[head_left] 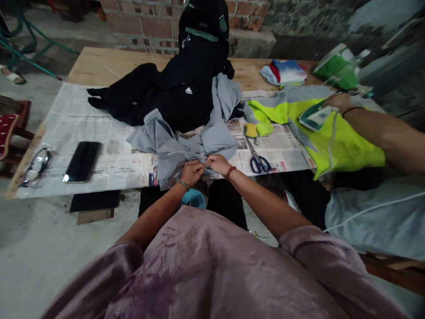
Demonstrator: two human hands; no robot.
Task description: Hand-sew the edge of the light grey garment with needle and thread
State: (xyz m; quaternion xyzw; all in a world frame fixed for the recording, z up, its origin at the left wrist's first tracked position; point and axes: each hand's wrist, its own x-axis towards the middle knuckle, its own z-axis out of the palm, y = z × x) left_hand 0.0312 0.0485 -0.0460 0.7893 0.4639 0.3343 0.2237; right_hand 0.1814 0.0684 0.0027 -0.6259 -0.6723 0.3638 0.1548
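My mauve shirt front (206, 270) fills the bottom. Left hand (191, 172) and right hand (217, 164) touch, both pinching the near hem of the crumpled grey fabric garment (199, 137) on the newspaper-covered wooden table (99, 66). Blue-handled scissors (259, 163) just right.

Single head view, worn above the counter's (99, 66) near edge, facing forward and down; close over that edge, brick wall (139, 22) beyond the far side.
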